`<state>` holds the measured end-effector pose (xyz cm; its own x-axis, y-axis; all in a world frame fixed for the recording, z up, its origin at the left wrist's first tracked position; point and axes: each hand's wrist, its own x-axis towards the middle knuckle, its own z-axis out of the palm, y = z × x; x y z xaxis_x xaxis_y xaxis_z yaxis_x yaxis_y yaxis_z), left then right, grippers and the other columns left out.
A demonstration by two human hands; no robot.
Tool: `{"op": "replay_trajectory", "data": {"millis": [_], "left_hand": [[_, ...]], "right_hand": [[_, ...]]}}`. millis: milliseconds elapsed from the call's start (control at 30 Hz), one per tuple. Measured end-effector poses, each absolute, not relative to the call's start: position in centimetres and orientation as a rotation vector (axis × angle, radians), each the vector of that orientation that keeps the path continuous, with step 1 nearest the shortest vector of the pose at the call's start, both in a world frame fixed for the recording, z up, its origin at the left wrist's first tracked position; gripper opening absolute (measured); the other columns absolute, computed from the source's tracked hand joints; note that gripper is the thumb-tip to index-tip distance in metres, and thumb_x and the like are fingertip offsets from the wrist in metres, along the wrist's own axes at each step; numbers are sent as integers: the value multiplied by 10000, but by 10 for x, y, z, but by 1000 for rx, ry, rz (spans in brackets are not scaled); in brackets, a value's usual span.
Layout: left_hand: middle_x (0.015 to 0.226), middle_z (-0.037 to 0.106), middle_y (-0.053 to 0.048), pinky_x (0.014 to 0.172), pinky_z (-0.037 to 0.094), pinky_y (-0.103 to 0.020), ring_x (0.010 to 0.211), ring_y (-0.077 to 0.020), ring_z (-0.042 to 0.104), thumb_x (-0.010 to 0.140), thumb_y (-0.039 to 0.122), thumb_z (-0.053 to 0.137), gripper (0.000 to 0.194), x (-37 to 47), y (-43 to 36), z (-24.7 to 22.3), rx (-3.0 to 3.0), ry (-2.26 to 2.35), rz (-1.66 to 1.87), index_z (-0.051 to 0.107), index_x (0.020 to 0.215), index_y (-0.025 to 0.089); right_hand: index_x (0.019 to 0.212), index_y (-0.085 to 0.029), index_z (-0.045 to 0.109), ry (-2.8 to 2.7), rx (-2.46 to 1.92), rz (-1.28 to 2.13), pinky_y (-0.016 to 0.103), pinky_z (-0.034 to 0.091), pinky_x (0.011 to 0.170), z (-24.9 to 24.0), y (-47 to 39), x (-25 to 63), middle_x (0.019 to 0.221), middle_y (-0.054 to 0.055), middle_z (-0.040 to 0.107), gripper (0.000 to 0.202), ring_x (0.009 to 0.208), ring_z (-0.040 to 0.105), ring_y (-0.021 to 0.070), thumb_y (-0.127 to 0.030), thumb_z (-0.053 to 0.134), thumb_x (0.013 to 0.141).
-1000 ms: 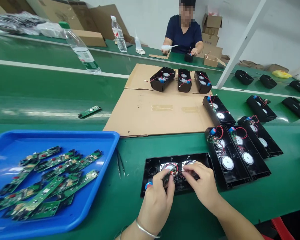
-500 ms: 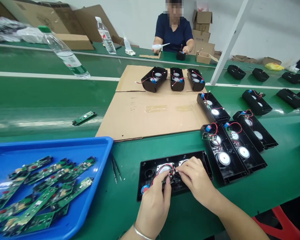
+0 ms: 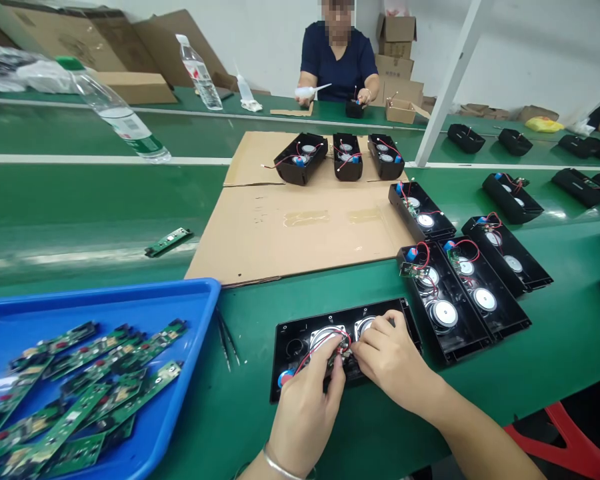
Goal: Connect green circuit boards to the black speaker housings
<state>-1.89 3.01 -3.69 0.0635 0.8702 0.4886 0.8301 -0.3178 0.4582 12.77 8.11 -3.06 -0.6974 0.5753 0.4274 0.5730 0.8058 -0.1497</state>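
Here, two hands, left [image 3: 305,417] and right [image 3: 387,360], pinch one speaker housing's [image 3: 300,337] wires [image 3: 330,343].

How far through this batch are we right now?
Looks done: two housings to the right already carry small boards and red wires. In hand: the left hand and right hand pinch a board and wires inside the black housing. Left: many circuit boards lie in the blue tray.

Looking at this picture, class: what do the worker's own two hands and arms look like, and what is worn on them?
Both hands are bare, with no gloves. The left hand has a thin silver bangle round the wrist. The right hand wears nothing, and its forearm is bare with no sleeve in view. No rings or watch show.
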Motion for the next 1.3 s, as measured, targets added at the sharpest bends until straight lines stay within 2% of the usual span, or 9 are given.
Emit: {"op": "replay_trajectory", "data": {"millis": [100,233,333,433,533,700,967,1133,1300], "left_hand": [[884,742,-92,637,556,-229,670,-184,718,907,167,384,237,-19,31,-38,2272,1780,1099,484,1121,149],[915,734,-146,669,556,-238,753,-204,718,919,177,355,255,-20,31,-39,2352,1741,1057,485,1124,100],[926,733,-137,687,555,-232,771,-194,716,923,182,343,259,-25,30,-37,2357,1658,1022,477,1134,113],[897,739,-91,669,556,-214,736,-171,718,923,195,351,252,-31,29,-35,2303,1567,1023,468,1143,156],[878,739,-66,672,557,-220,747,-173,717,914,205,370,246,-33,29,-33,2254,1554,1040,482,1132,182],[901,738,-52,647,554,-211,728,-162,715,901,191,390,246,-30,29,-32,2210,1556,1077,498,1122,194],[948,729,-63,708,554,-228,797,-164,708,896,160,385,249,-31,28,-30,2193,1519,1065,499,1115,192],[953,731,-52,667,562,-221,756,-161,714,897,178,377,252,-31,29,-29,2080,1481,1024,513,1107,206],[875,744,-51,588,572,-224,690,-189,721,887,302,437,296,-29,23,-32,1767,1669,1009,505,1155,200]], "right_hand": [[674,-129,557,-2580,-836,-45,338,277,733,-30,80,129,643,13,521,253,684,411,143,-52,421,872],[730,-129,577,-2501,-875,12,341,285,746,-34,80,129,653,15,543,250,692,427,148,-58,403,896],[944,-118,591,-2400,-917,156,333,302,761,-36,82,129,698,15,586,173,700,443,145,-132,419,930],[1094,-117,557,-2426,-894,294,328,311,762,-34,84,132,742,18,615,206,718,455,149,-176,442,934],[1010,-154,598,-2479,-881,430,320,315,754,-30,85,135,736,3,620,143,723,455,146,-185,505,906],[941,-152,612,-2490,-938,630,307,329,756,-23,88,135,747,-1,624,91,735,462,139,-168,582,857],[841,-128,597,-2571,-975,687,312,345,781,-22,87,133,773,19,617,25,774,474,147,-152,591,845],[855,-159,623,-2494,-1025,803,331,374,796,-20,89,133,751,5,628,26,783,497,153,-160,603,838],[973,-188,611,-2007,-1113,1033,283,462,800,-26,95,140,917,19,636,199,873,559,137,-70,548,825]]}}
